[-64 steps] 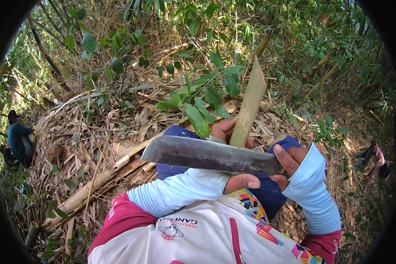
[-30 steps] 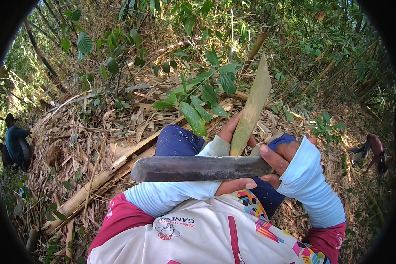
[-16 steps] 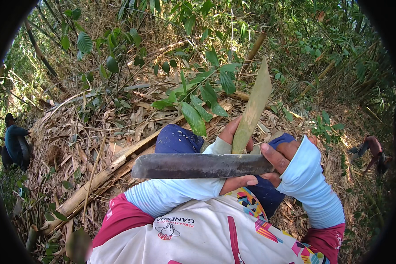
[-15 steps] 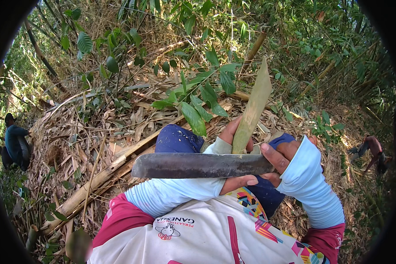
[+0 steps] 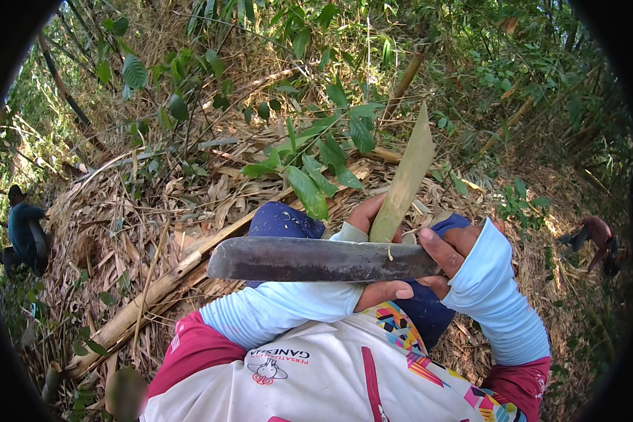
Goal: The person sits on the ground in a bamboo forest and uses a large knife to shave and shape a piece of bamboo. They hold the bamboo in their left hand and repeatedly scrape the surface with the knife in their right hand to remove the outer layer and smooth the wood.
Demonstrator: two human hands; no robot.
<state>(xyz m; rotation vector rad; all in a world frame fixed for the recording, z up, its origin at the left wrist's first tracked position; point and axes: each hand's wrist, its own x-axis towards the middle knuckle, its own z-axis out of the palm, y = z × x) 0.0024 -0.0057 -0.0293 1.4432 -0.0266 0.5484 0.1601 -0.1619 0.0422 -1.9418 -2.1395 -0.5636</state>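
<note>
My left hand [image 5: 364,214] is wrapped round the lower part of a flat split bamboo piece [image 5: 405,179], pale green and cut to a slanting point at its far end. Crossing in front of its lower end lies a machete [image 5: 316,260] with a broad dark blade, its tip toward the left. The handle end sits in my right hand [image 5: 449,253], whose fingers hide it. A thin shaving hangs at the blade's upper edge. The blade covers much of my left palm; the thumb shows below it. Pale blue sleeves cover both forearms.
A long split bamboo pole [image 5: 148,299] lies slantwise on dry leaves [image 5: 218,190] to the left. Leafy green stems [image 5: 309,186] stand just ahead. One person [image 5: 27,228] is at the far left, another [image 5: 598,239] at the far right.
The bamboo piece's pointed end has dropped slightly toward me. The machete's tip end has swung a little nearer the far side, and a thin shaving now shows against the blade.
</note>
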